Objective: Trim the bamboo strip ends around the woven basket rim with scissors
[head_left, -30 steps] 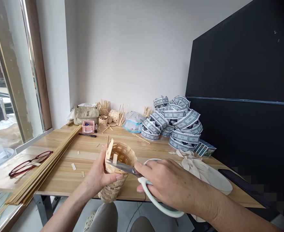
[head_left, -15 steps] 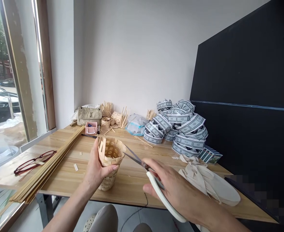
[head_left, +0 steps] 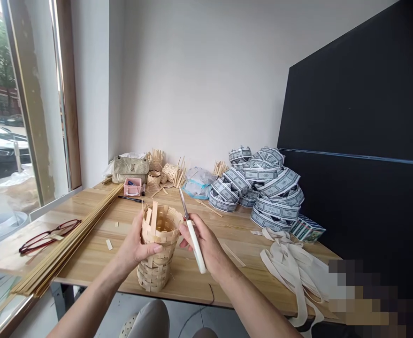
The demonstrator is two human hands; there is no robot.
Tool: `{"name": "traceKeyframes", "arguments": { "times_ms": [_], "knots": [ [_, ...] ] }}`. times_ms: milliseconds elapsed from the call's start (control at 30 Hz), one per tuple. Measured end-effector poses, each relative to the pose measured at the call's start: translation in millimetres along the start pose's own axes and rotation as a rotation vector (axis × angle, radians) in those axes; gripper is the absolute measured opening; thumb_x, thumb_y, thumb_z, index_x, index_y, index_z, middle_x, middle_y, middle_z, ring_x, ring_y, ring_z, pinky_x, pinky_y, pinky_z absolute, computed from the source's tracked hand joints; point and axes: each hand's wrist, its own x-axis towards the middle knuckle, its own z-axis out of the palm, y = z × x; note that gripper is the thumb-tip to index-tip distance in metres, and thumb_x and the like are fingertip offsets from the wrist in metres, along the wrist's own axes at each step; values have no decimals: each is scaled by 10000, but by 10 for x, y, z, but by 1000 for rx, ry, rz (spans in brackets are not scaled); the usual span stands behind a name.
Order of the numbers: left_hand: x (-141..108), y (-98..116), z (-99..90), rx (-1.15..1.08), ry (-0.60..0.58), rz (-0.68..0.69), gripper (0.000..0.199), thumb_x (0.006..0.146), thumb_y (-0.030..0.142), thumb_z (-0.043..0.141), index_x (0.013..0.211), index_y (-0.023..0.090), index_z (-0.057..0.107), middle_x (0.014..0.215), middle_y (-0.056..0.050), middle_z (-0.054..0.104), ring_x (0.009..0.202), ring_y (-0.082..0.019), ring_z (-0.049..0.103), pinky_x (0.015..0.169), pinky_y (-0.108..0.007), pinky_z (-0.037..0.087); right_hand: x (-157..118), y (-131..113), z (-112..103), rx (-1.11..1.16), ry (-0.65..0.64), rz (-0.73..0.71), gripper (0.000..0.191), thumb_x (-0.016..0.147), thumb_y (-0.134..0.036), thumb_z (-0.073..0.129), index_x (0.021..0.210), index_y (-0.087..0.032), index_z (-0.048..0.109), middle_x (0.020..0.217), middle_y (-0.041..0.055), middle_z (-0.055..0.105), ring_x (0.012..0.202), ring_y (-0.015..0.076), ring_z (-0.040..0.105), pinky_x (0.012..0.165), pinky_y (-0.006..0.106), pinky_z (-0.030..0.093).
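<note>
A woven basket (head_left: 157,267) of pale flat strips stands near the front edge of the table, its mouth upward. A few strip ends stick up from the left side of its rim. My left hand (head_left: 136,249) grips the basket's left side, thumb across the front. My right hand (head_left: 202,239) holds white-handled scissors (head_left: 195,244), blades together and pointing up and away. The fingertips of that hand reach the basket's right side just below the rim; some of them are hidden behind the handles.
Long thin strips (head_left: 76,225) lie bundled at left, beside red glasses (head_left: 49,237). Behind stand a beige handbag (head_left: 131,169), a pink box (head_left: 132,187) and small baskets. Patterned bands (head_left: 273,188) are piled at right, with white fabric tape (head_left: 284,263) in front.
The scissors have swung upright and their blades have closed. My right hand has moved left to the basket's side. The basket has come slightly nearer and turned a little.
</note>
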Motion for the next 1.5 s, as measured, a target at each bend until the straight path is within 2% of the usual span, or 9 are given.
{"name": "traceKeyframes", "arguments": {
  "times_ms": [100, 200, 300, 400, 500, 700, 900, 1200, 1500],
  "knots": [
    [24, 18, 7, 4, -43, -70, 950, 538, 501, 779, 1295, 118, 351, 1342, -196, 457, 1253, -389, 403, 1050, -504, 311, -65, -30, -118, -52, -28, -32, 289, 807, -490, 533, 898, -226, 457, 716, -39, 487, 648, 133, 511, 589, 244, 441],
    [42, -15, 44, 3, -6, -52, 997, 534, 490, 780, 1321, 129, 285, 1323, -195, 463, 1252, -380, 403, 1059, -509, 288, -236, -130, -294, -302, -31, -92, 144, 813, -323, 549, 884, -220, 477, 637, -63, 411, 592, 121, 434, 571, 236, 392],
    [57, -80, 97, 7, 76, 25, 1094, 505, 522, 783, 1354, 139, 210, 1365, -199, 410, 1291, -375, 357, 1084, -498, 252, -459, -266, -451, -622, -93, -144, 171, 793, -215, 566, 957, -228, 519, 738, -32, 514, 658, 144, 489, 608, 255, 388],
    [61, -123, 160, 40, 151, 82, 1165, 459, 551, 794, 1366, 133, 194, 1401, -206, 358, 1316, -380, 317, 1098, -478, 231, -598, -352, -528, -875, -152, -174, 202, 785, -200, 605, 971, -239, 537, 858, 2, 586, 765, 186, 549, 655, 286, 380],
    [50, -110, 201, 42, 138, 73, 1115, 476, 541, 790, 1352, 140, 228, 1371, -197, 406, 1278, -371, 379, 1072, -467, 283, -611, -372, -541, -1017, -163, -178, 172, 810, -223, 593, 973, -240, 539, 843, 4, 594, 755, 192, 558, 629, 285, 354],
    [33, -2, 199, 0, 29, 80, 897, 538, 472, 780, 1249, 135, 349, 1167, -142, 589, 1101, -327, 541, 959, -439, 410, -520, -403, -500, -1089, -197, -236, 122, 808, -238, 605, 909, -239, 535, 829, -16, 585, 720, 165, 541, 596, 267, 301],
    [35, 21, 215, 12, 12, 95, 893, 520, 482, 790, 1225, 125, 374, 1113, -132, 604, 1024, -304, 572, 895, -391, 452, -469, -448, -478, -1160, -203, -306, 140, 805, -277, 625, 912, -236, 545, 773, -17, 552, 663, 151, 499, 554, 261, 248],
    [28, 32, 229, -2, -58, 87, 873, 524, 501, 789, 1216, 150, 390, 1088, -112, 603, 999, -293, 572, 871, -379, 455, -432, -424, -526, -1228, -221, -389, 187, 798, -295, 646, 955, -226, 571, 773, -9, 554, 671, 154, 501, 559, 268, 262],
    [14, 62, 298, -33, -66, 47, 763, 533, 352, 782, 1156, 153, 388, 994, -95, 640, 871, -258, 615, 768, -349, 494, -396, -450, -526, -1350, -174, -455, 290, 765, -406, 686, 980, -231, 599, 762, 9, 549, 682, 173, 514, 559, 277, 257]
  ]
}}
